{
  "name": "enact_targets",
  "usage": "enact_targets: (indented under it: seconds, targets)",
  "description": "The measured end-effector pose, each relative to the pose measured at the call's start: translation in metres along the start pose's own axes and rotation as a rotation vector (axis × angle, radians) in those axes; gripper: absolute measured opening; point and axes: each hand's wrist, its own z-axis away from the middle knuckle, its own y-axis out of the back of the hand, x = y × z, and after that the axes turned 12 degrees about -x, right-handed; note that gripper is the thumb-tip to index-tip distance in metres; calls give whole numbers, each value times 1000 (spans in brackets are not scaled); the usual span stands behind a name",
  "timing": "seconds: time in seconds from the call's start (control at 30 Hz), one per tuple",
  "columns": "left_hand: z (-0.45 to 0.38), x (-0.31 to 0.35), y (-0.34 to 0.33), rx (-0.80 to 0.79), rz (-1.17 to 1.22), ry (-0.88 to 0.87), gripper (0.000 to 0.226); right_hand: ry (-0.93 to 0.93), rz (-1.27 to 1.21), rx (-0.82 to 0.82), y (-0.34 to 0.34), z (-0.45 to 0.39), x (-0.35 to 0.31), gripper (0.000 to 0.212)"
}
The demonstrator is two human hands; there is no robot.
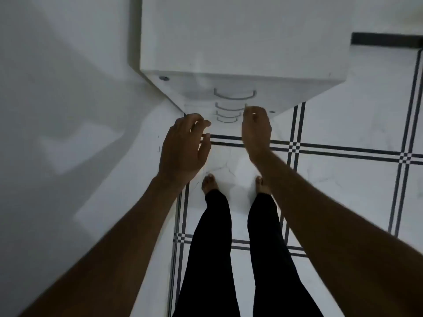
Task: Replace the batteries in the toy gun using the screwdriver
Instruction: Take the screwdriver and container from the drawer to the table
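straight down, a white drawer cabinet (240, 42) with a smooth, matte top and squared corners stands against a plain white wall (57, 76), its front falling away steeply so that four curved metal handles (234, 95) stack one below another. a small round lock (164, 78) sits near the upper left corner of the front. the left hand (183, 145) hovers before the cabinet's lower left edge, fingers loosely curled and holding nothing. the right hand (256, 131) reaches at the right end of the lower handles with fingers bent; whether it grips a handle cannot be told. neither the toy gun nor the screwdriver appears in view. below, glossy white marble-veined floor tiles (343, 191) carry dark double lines that cross in small checkered squares. two bare feet (209, 183) in black leggings (210, 248) stand just short of the cabinet's base. open floor spreads to the right of the cabinet, while the wall closes in on the left side.
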Motion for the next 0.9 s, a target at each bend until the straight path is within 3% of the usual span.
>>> enact_targets:
  seconds: [0.1,0.2,0.53,0.67,0.8,0.9]
  targets:
    - [-4,-2,-14,-10,37,50,31,-116,-514,-86,-3,-34,-18,33]
    - [-5,-2,-29,-13,50,56,30,-142,-779,-138,-6,-44,-24,33]
    - [7,15,7,271,135,27,25,-240,-790,-216,3,33,40,32]
    - [22,13,14,165,150,25,28,-351,-745,-193,3,76,74,34]
    - [30,17,13,34,218,174,41,-470,-716,-154,1,111,97,27]
    - [22,15,-2,-111,305,358,38,-534,-649,-203,10,129,108,22]
